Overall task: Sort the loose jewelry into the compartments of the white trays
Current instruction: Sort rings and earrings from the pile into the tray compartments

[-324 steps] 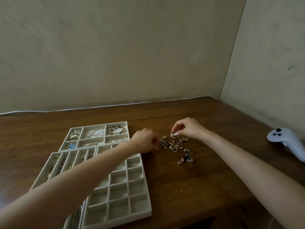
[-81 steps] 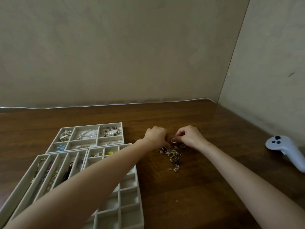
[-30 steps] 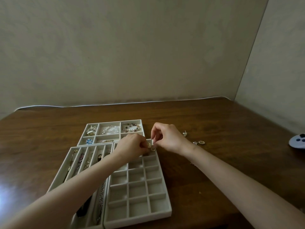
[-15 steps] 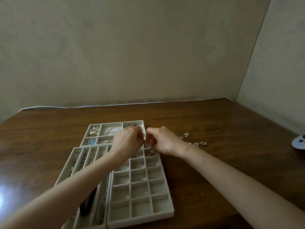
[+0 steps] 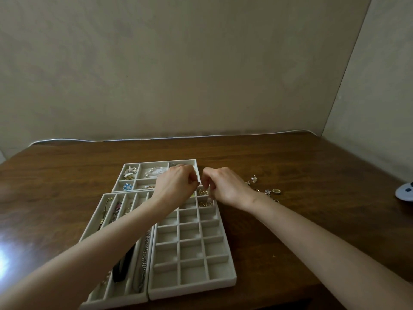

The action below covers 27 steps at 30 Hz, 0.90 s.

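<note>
Both hands have crossed from the loose jewelry [image 5: 268, 191] on the bench [image 5: 290, 164] to the far-right compartments of the grid tray [image 5: 192, 290]. The left hand [image 5: 176, 184] and right hand [image 5: 224, 186] are curled; whether either pinches a piece I cannot tell. A drop-off, seemingly; next calls for fetching more

no legible text, labels or numbers, apparently none anywhere

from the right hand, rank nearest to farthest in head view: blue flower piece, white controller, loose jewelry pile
1. loose jewelry pile, just right of the right hand
2. blue flower piece, left, in the far tray
3. white controller, far right edge
</note>
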Motion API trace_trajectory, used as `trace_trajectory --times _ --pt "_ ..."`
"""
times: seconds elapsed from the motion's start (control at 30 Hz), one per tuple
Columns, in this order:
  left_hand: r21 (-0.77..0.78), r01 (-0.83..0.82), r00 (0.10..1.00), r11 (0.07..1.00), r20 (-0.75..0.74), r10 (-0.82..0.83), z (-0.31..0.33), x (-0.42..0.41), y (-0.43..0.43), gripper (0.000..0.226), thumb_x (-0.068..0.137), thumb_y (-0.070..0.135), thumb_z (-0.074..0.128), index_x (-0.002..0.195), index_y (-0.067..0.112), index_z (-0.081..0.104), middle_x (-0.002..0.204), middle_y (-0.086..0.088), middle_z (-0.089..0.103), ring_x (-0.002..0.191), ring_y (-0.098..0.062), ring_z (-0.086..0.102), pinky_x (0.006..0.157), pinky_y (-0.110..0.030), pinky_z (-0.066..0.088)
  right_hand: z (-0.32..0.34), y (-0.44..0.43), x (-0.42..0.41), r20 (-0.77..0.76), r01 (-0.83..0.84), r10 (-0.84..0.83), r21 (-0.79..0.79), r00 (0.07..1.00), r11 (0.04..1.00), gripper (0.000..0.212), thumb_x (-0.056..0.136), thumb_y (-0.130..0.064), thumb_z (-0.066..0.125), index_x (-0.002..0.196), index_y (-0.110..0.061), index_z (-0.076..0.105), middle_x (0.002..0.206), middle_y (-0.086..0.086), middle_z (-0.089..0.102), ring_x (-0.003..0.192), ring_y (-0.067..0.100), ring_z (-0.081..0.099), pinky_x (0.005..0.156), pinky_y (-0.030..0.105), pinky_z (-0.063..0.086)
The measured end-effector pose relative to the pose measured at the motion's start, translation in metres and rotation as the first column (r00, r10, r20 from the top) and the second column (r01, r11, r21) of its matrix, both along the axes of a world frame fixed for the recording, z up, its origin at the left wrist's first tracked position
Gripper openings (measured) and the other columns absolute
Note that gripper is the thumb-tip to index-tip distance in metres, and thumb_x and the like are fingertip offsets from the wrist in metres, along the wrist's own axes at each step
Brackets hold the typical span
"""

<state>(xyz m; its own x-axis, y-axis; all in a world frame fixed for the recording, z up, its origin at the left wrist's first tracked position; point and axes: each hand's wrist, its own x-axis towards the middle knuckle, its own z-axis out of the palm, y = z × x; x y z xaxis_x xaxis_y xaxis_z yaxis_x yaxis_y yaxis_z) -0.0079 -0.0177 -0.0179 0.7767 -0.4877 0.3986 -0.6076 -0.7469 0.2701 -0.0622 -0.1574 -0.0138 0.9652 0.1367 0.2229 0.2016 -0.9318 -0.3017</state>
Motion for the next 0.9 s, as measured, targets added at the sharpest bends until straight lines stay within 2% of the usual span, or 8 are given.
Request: trace_trajectory --times 0.07,0.17,0.3,0.37,0.5,0.63,0.77,0.9 --pt "-0.003 0.022 1.0 1.0 -0.021 -0.022 0.001 0.0 -0.002 0.011 0.085 0.028 0.058 0.092 0.02 0.063 0.097 0.003 0.066 0.092 -0.019 0.06 0.07 -0.029 0.044 0.0 -0.006 0.0 0.019 0.017 -0.018 0.042 1.0 0.999 0.023 0.078 0.001 0.071 0.092 -0.013 0.059 0.085 0.004 0.067 0.081 0.019 0.063 0.07 0.034 0.051" --pt "-0.03 0.094 0.993 0.995 -0.068 -0.096 0.001 -0.002 -0.009 0.012 0.085 0.029 0.061 0.092 0.019 0.064 0.093 0.003 0.065 0.089 -0.019 0.06 0.07 -0.03 0.046 -0.001 -0.022 -0.001 0.042 0.051 -0.058 0.144 0.997 0.988 0.021 0.079 -0.007 0.073 0.094 -0.017 0.061 0.088 -0.002 0.066 0.082 0.012 0.062 0.075 0.031 0.053" --pt "-0.072 0.182 0.976 0.981 -0.11 -0.189 0.0 -0.006 -0.024 0.012 0.085 0.026 0.063 0.089 0.015 0.063 0.079 0.006 0.058 0.075 -0.015 0.056 0.063 -0.026 0.041 -0.008 -0.059 -0.007 0.067 0.172 -0.197 0.271 0.978 0.947 0.018 0.082 -0.009 0.07 0.091 -0.021 0.061 0.087 -0.007 0.062 0.081 0.007 0.058 0.077 0.027 0.052" --pt "-0.095 0.195 0.968 0.976 -0.14 -0.207 -0.001 -0.006 -0.034 0.011 0.085 0.026 0.063 0.088 0.015 0.061 0.078 0.007 0.057 0.075 -0.013 0.055 0.063 -0.025 0.042 -0.012 -0.079 -0.011 0.063 0.236 -0.267 0.307 0.962 0.922 0.019 0.082 -0.009 0.071 0.088 -0.023 0.06 0.085 -0.008 0.061 0.081 0.007 0.058 0.077 0.027 0.052" --pt "-0.112 0.205 0.957 0.972 -0.186 -0.224 -0.005 -0.002 -0.054 0.013 0.086 0.027 0.063 0.088 0.016 0.057 0.082 0.005 0.058 0.076 -0.012 0.055 0.065 -0.026 0.045 -0.02 -0.107 -0.017 0.013 0.325 -0.346 0.309 0.938 0.894 0.019 0.081 -0.011 0.072 0.086 -0.026 0.061 0.086 -0.006 0.062 0.08 0.009 0.059 0.075 0.026 0.052" --pt "-0.12 0.173 0.956 0.978 -0.217 -0.196 -0.014 0.004 -0.069 0.007 0.088 0.014 0.056 0.095 0.016 0.057 0.093 0.0 0.063 0.085 -0.015 0.059 0.067 -0.025 0.045 -0.025 -0.121 -0.022 0.0 0.337 -0.355 0.311 0.935 0.889 0.014 0.082 -0.013 0.071 0.089 -0.023 0.065 0.091 -0.006 0.064 0.08 0.007 0.057 0.074 0.025 0.049" --pt "-0.132 0.156 0.945 0.979 -0.268 -0.187 -0.019 0.005 -0.08 0.014 0.087 0.009 0.051 0.097 0.016 0.058 0.098 -0.001 0.065 0.089 -0.018 0.06 0.072 -0.03 0.049 -0.03 -0.124 -0.02 0.003 0.326 -0.342 0.3 0.94 0.896 0.008 0.084 -0.015 0.07 0.091 -0.018 0.072 0.1 -0.003 0.069 0.095 0.009 0.059 0.089 0.032 0.05" --pt "-0.166 0.145 0.935 0.975 -0.298 -0.19 -0.022 0.006 -0.088 0.015 0.087 0.008 0.051 0.097 0.015 0.06 0.098 0.0 0.063 0.089 -0.018 0.06 0.073 -0.027 0.047 -0.034 -0.119 -0.015 -0.004 0.298 -0.309 0.277 0.951 0.913 0.01 0.084 -0.016 0.069 0.094 -0.019 0.072 0.1 -0.004 0.068 0.09 0.005 0.056 0.087 0.028 0.049"
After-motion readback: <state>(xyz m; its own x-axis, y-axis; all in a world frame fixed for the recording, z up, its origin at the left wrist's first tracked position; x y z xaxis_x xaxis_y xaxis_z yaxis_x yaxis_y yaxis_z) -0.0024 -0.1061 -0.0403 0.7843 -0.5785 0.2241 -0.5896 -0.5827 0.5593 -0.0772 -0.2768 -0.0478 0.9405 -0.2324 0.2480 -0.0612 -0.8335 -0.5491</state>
